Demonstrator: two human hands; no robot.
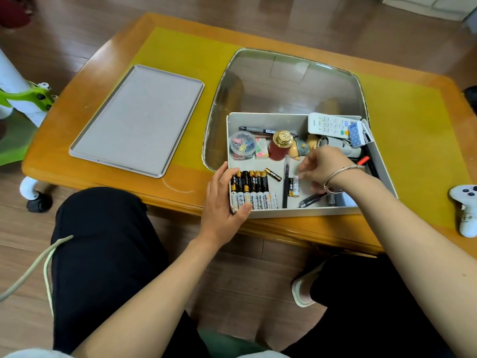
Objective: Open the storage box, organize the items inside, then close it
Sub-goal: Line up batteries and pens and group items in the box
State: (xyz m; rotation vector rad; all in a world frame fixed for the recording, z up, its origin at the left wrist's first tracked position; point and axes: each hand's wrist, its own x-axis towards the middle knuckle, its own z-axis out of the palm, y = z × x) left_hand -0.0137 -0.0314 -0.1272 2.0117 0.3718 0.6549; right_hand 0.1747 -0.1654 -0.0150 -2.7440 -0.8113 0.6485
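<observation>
I am sitting in a home living room: a low wooden tabletop (180,187) stands on wood plank flooring (77,29), I wear a soft slipper (304,290), and a game controller (466,210) lies near a household remote control (329,124).

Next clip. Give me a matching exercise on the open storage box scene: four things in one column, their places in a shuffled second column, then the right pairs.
Things:
1. lid
2. remote
3. battery row
4. clip jar

Places:
A. far right corner of the box
B. near left corner of the box, beside the left hand
C. flat on the table, left of the box
D. left side of the box, beyond the batteries

Pairs: 1-C, 2-A, 3-B, 4-D
</observation>
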